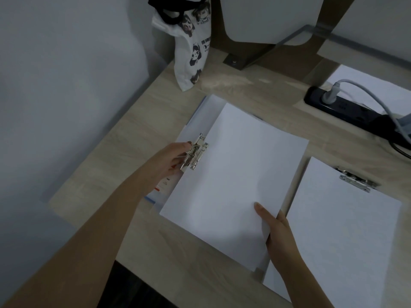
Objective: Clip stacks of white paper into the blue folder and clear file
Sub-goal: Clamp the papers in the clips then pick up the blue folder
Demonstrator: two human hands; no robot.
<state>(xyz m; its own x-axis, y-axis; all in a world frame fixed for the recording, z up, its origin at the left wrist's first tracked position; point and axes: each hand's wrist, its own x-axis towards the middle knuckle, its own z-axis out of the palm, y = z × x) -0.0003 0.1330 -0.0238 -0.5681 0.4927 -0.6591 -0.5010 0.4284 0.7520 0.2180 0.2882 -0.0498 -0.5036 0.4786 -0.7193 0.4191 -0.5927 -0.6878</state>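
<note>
Light wooden desk (133, 141), white cloth bag (193, 54) with cartoon faces standing at its back edge, black power strip (347, 107) at right, grey plug (330, 94) in it

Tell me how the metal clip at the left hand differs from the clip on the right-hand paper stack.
The left clip stands levered up; the right clip lies flat on the right stack. The left hand grips the left clip; nothing touches the right clip. The left clip sits at the side edge of the middle stack, the right clip at its stack's far edge. Both are silver metal.
</note>
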